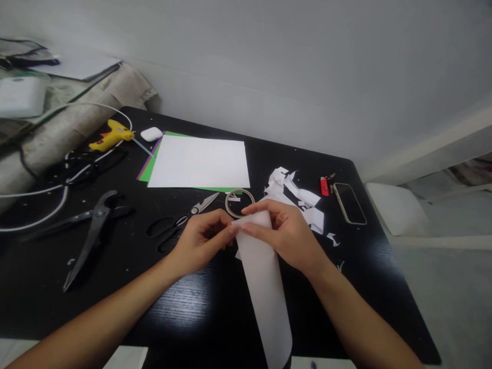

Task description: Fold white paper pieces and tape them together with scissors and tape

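A long strip of white paper (261,287), bent over into a fold or loop, runs from my hands down toward the table's near edge. My left hand (205,238) pinches its upper left corner between thumb and fingers. On the right side, my right hand (286,230) grips the top of the paper, thumb in front and fingers over the upper edge. Just beyond my hands lies a roll of tape (226,205), partly covered by my right fingers. Beside my left hand are black-handled scissors (169,233) and a small folding blade (205,203).
White sheets (200,161) lie over coloured paper at the back. Paper scraps (292,192), a red lighter (324,186) and a phone (349,204) are on the right. Large shears (96,220), a yellow glue gun (112,136) and white cables (61,205) lie left.
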Available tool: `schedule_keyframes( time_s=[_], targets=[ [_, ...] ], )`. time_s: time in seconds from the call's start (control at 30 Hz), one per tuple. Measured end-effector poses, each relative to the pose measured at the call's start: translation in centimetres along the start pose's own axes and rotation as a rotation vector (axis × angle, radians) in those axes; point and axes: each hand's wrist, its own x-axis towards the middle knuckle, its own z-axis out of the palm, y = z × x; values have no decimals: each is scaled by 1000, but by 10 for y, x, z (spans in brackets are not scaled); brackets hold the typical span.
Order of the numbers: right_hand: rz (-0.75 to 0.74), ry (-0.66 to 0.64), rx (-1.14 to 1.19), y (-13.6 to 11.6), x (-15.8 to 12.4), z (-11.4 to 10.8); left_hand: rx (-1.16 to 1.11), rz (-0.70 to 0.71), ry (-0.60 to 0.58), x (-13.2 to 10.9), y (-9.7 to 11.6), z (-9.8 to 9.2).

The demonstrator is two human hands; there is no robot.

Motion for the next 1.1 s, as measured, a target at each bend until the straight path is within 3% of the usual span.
schedule_keyframes(
  time_s=[0.17,0.43,0.77,0.97,1.1],
  targets=[
    [88,17,131,-3,2,-7,7,-1,13,2,0,-1],
    [113,54,127,-3,7,-22,35,20,26,1,1,-1],
    [81,102,189,-2,10,-13,23,40,54,4,-2,-1],
    [89,-18,118,-1,10,-18,0,33,105,6,1,-3],
    [88,0,64,1,10,-20,3,45,130,7,2,-5]
  ],
)
